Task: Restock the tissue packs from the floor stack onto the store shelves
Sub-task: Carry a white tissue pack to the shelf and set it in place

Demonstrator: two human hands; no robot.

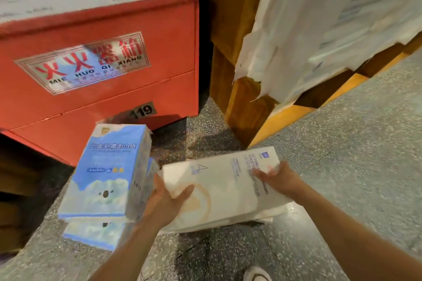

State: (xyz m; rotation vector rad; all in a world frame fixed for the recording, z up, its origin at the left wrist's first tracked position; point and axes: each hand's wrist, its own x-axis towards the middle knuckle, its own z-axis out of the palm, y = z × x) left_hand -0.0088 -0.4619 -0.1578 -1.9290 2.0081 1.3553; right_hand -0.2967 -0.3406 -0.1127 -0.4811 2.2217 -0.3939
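We are holding the white pack (223,191), left grip (166,201) and right grip (277,178) curling round it; speckled floor (342,143) is lying beneath, red cabinet (102,102) behind.

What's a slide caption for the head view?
Left hand and right hand grip a white tissue pack beside blue tissue packs and a red box.

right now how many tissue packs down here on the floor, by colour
blue packs: 2, one lying on the other
white pack: 1, held by left hand and right hand
total: 3 plainly showing
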